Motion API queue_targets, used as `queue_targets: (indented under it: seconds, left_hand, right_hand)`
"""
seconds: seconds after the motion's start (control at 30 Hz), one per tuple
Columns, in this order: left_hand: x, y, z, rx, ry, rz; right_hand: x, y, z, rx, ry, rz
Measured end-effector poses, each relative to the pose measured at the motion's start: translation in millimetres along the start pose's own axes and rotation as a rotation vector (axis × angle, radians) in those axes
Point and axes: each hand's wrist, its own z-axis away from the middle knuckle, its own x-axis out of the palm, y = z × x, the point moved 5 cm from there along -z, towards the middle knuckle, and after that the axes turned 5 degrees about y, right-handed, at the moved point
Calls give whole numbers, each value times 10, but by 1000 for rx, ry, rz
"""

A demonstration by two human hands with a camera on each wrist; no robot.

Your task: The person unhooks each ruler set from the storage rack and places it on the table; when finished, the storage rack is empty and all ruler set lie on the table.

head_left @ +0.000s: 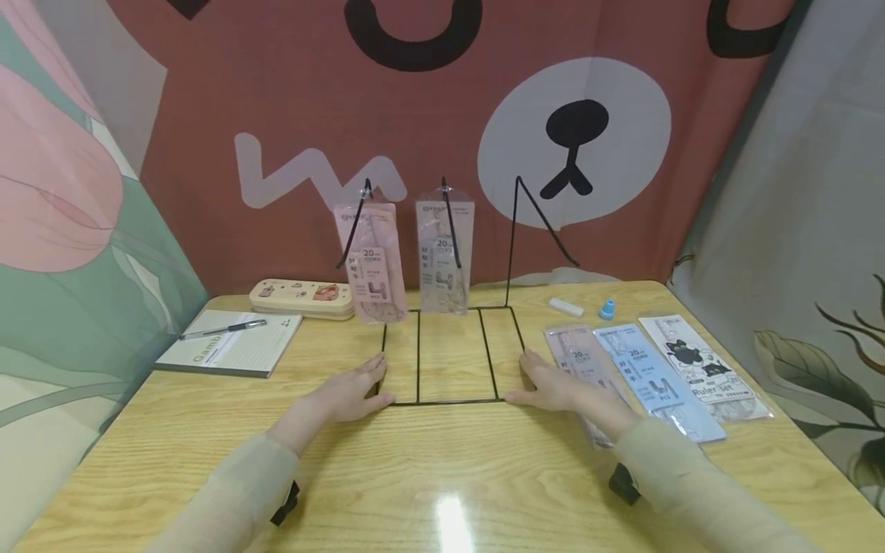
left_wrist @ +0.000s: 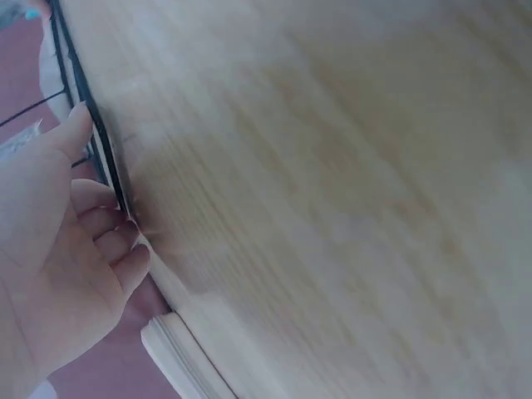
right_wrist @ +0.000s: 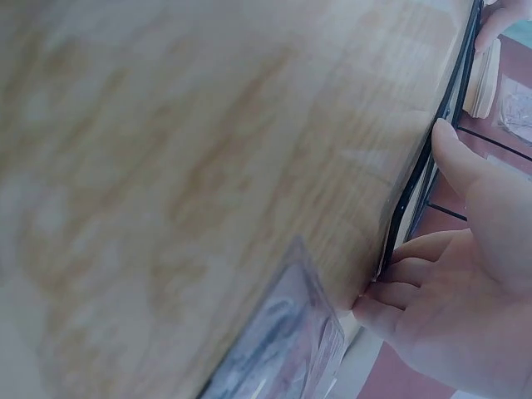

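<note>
Flanking the wire rack [head_left: 418, 361], left hand [head_left: 351, 392] and right hand [head_left: 555, 386], both unclenched (apparently touching its edges), well apart

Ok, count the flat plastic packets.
5. Hanging on black wire rack: pink packet, grey packet. Wooden table, right side: mauve packet, blue packet, white packet. Others may be hidden.

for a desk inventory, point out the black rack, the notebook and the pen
Black rack [head_left: 418, 357]: head view, a bar of its base
Notebook [head_left: 233, 350]: head view, its cover
Pen [head_left: 228, 329]: head view, its barrel
</note>
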Motion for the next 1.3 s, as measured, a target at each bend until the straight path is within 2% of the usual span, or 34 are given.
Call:
queue_targets:
  seconds: [0.1,0.2,0.27,0.37,0.43,0.5,0.6,0.8,0.93,1.07,1.3]
  left_hand:
    - [-63,-53,-8,3,59,60]
    - [-222,-144,-26,-17,204,100]
    - [-362,-223,-47,-60,325,139]
    - [-559,-341,-76,-157,486,262]
    - [-664,-400,-100,-204,572,374]
    - [-742,-435,-127,-238,631,468]
    - [-801,-445,-193,-257,653,557]
    - [-791,-395,-371,-266,603,677]
    - [-753,-379,-446,-294,566,724]
    - [-712,-360,-471,-313,545,757]
    - [-656,-242,-382,-238,545,749]
  right_hand:
    - [6,13,-2,8,-4,1]
    - [7,21,-5,6,-3,8]
    - [5,27,-10,7,4,13]
    - [-2,29,-12,4,11,24]
    - [-7,30,-13,7,13,29]
    - [-10,30,-13,8,13,32]
    - [-14,20,-10,0,9,30]
    - [-14,-3,9,-9,1,16]
    - [7,-7,8,-5,1,21]
    - [15,10,-3,-2,8,26]
    - [7,39,-14,10,2,25]
